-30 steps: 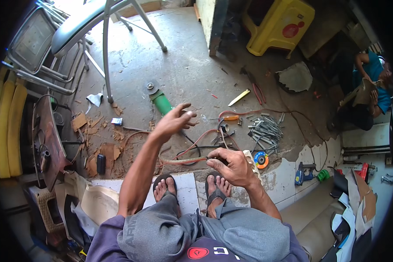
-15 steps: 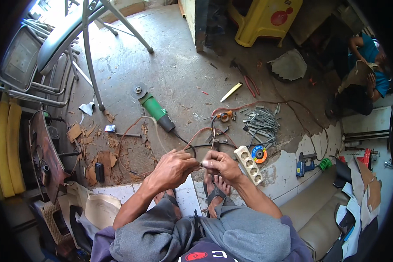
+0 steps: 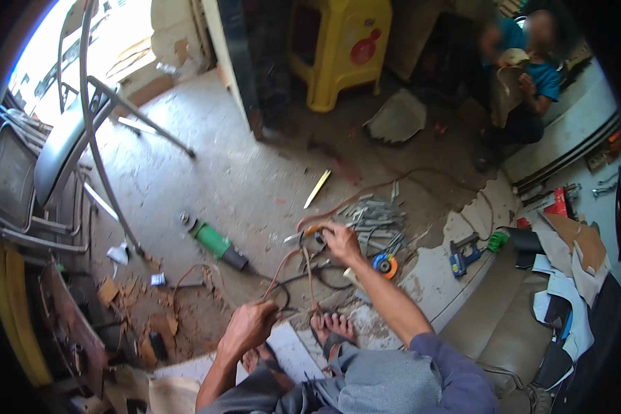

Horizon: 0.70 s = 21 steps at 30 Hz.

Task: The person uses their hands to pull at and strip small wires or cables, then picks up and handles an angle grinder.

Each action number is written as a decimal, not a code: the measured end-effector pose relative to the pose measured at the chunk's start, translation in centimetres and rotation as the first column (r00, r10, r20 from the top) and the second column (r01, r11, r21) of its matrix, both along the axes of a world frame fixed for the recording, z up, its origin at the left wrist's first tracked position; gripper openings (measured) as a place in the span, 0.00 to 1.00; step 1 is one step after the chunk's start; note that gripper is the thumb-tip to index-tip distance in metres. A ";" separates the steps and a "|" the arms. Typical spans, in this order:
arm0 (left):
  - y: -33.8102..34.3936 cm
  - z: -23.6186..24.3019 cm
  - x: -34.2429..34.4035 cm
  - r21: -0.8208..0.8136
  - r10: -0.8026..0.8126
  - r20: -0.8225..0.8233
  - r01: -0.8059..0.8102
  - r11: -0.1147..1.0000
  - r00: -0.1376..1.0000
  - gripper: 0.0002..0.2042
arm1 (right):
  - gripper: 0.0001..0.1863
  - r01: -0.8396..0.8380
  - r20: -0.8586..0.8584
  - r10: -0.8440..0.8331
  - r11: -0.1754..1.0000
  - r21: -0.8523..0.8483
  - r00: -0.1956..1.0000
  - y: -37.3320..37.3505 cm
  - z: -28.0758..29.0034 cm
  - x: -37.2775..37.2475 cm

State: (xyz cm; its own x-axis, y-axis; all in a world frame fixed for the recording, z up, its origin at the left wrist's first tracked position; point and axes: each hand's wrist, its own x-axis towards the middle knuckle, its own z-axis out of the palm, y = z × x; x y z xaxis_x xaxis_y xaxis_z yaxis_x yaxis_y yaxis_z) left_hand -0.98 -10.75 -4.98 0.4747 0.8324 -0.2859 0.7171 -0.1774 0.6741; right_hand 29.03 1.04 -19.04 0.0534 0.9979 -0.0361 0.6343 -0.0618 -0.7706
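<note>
Cable (image 3: pixel 303 265), a thin reddish-brown run, is lying slack on the floor (image 3: pixel 241 172) between the two hands, looping past the black cord (image 3: pixel 303 279) of the green grinder (image 3: pixel 214 243). The left hand (image 3: pixel 250 326) is closing around the near end of it, low by the sandalled feet (image 3: pixel 331 324), while the right hand (image 3: pixel 339 240) is stretching out, fingers curled down onto the orange tool (image 3: pixel 313 230) lying where the cable meets the pile of grey metal pieces (image 3: pixel 374 219); whether it is already gripping the tool is hard to tell. The hands are well apart. To do this well, I judge the left hand should be keeping its end pinched firmly so the free end is not slipping away, and the right should be lifting the tool clear of the cable loops and the grey pieces rather than dragging through them. A snag on the black cord looks like the main risk. A yellow strip (image 3: pixel 317 188) and a small blue disc (image 3: pixel 383 264) are lying nearby, and another person (image 3: pixel 524 76) is sitting beyond.
</note>
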 end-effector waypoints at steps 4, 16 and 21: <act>0.4 -1.8 0.0 0.026 -0.035 -0.060 0.037 0.999 0.998 0.10 | 0.17 0.116 -0.136 -0.173 0.929 -0.351 0.976 -4.6 0.6 5.0; 1.8 -0.8 1.8 -0.076 -0.092 -0.135 0.082 0.994 0.987 0.13 | 0.18 0.393 -0.818 0.172 0.810 0.435 0.549 18.5 43.8 19.5; 2.0 -1.3 2.4 -0.033 -0.112 -0.105 0.109 0.993 0.988 0.12 | 0.15 0.112 -0.351 0.347 0.553 0.825 0.869 16.2 53.1 8.8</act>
State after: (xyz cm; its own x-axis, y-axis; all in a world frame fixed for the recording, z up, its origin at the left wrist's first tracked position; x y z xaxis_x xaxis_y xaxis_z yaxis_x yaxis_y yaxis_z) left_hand 1.47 -8.75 -6.30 0.5293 0.7677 -0.3613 0.7618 -0.2426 0.6006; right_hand 37.84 17.25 34.06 0.1412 0.5982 0.7888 0.1737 0.7695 -0.6146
